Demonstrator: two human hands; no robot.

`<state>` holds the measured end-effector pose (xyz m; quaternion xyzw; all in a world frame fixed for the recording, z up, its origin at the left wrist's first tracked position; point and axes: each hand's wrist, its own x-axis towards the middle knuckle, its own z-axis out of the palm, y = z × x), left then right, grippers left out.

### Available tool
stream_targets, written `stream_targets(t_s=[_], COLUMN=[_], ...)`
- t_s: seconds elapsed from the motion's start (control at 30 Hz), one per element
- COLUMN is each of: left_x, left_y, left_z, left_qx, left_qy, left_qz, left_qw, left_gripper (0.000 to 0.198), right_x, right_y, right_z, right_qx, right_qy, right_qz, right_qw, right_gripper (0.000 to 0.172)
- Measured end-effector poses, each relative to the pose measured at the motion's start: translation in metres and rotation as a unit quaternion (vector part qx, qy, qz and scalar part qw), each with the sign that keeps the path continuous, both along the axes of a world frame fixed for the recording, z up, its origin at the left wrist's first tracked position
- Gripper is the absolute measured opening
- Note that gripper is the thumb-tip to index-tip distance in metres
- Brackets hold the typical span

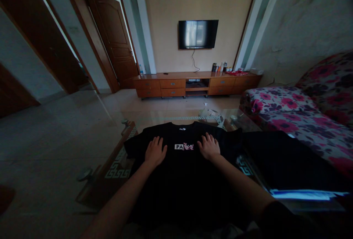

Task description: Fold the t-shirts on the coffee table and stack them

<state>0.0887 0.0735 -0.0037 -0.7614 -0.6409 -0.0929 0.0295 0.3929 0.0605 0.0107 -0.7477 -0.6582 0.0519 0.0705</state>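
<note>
A black T-shirt (182,172) lies spread face up on a glass coffee table (118,160), its neck pointing away from me. A small white and pink print (184,146) sits on its chest. My left hand (154,151) rests flat on the shirt to the left of the print, fingers stretched out. My right hand (209,146) lies flat on the shirt to the right of the print, fingers spread. Neither hand holds anything.
A floral sofa (300,114) stands at the right, with dark cloth (281,158) beside the shirt. A long wooden TV cabinet (195,82) and a wall television (198,34) are at the far wall. Brown doors (116,36) stand at the left. Tiled floor (49,147) lies left of the table.
</note>
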Motion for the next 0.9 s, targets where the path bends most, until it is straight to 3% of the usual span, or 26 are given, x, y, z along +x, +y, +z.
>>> stream_targets(t_s=[0.2,0.37,0.5,0.63,0.7,0.77,0.83,0.9], left_x=[-0.011,-0.012,-0.008,-0.009,-0.015,-0.025,-0.04,-0.06], left_y=[-0.043,-0.067,-0.072,-0.064,-0.059,-0.057,-0.056,-0.056], left_z=[-0.013,-0.015,-0.012,0.005,0.019,0.033,0.042,0.044], left_qx=[-0.043,-0.048,-0.05,-0.035,0.0,0.074,0.152,0.18], left_qy=[-0.003,-0.007,-0.035,-0.137,-0.171,-0.189,-0.209,-0.231], left_qz=[0.01,0.024,0.03,0.06,0.101,0.18,0.28,0.373], left_qw=[0.999,0.999,0.998,0.988,0.98,0.963,0.924,0.88], left_gripper=[0.065,0.066,0.064,0.046,0.038,0.036,0.036,0.043], right_x=[0.009,0.017,0.017,0.016,0.016,0.016,0.016,0.016], right_y=[-0.051,-0.075,-0.077,-0.075,-0.074,-0.074,-0.075,-0.075], right_z=[-0.011,-0.012,-0.015,-0.019,-0.019,-0.018,-0.017,-0.017], right_qx=[-0.045,-0.051,-0.043,-0.03,-0.032,-0.037,-0.037,-0.037], right_qy=[0.0,0.004,0.005,0.003,0.0,-0.001,-0.001,-0.002], right_qz=[0.008,0.024,0.018,0.011,0.007,0.004,0.005,0.006], right_qw=[0.999,0.998,0.999,0.999,0.999,0.999,0.999,0.999], right_gripper=[0.075,0.074,0.074,0.073,0.074,0.074,0.074,0.074])
